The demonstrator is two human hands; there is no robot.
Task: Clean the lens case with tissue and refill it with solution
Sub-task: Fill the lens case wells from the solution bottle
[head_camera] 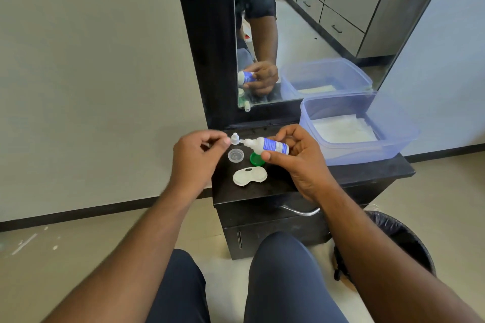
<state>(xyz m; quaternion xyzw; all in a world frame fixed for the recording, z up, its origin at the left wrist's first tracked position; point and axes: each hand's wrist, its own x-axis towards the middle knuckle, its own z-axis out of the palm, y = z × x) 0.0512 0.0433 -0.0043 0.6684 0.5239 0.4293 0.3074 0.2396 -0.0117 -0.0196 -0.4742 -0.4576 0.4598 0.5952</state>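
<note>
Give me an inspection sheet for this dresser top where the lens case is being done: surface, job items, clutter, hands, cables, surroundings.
Surface: black dresser top, dusty.
Job's things: white lens case lying flat, wells not visible; clear lid and green lid off, beside it; solution bottle tipped sideways, uncapped; bottle cap; tissues in a blue tub.
Clutter: nothing seen.
Grippers: left hand pinches the bottle cap at its fingertips; right hand grips the solution bottle.
Cables: nothing seen.
Surroundings: mirror behind, lined bin on the floor at right, drawer handle below.
</note>
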